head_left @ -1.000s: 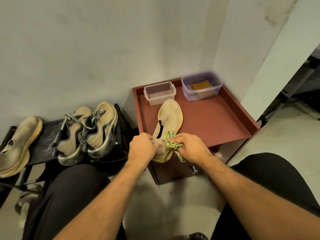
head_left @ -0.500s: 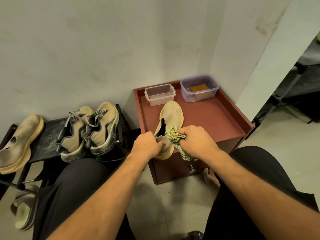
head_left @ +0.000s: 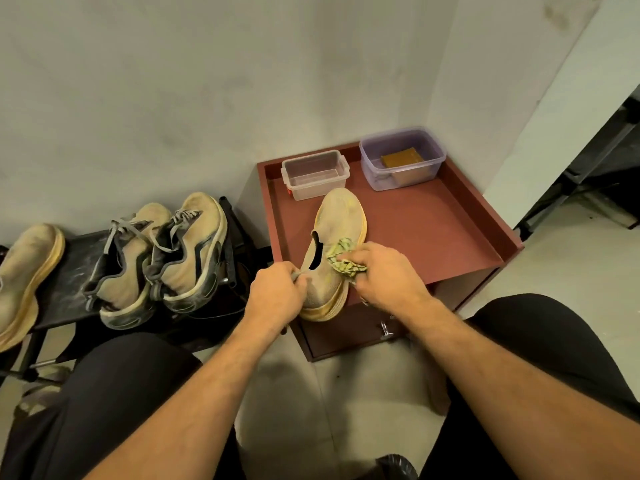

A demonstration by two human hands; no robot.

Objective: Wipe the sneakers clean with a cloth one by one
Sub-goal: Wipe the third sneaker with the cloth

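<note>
My left hand [head_left: 277,292] grips the heel of the sneaker [head_left: 332,251] on the red bench [head_left: 433,233], my right hand [head_left: 384,275] pinches the cloth [head_left: 341,259] against its side, so I should rub firmly while holding the heel steady.

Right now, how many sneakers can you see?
4. One on the red cabinet, sneaker held by left hand, wiped by right hand with cloth. Three on the black rack. More may hide below.
</note>
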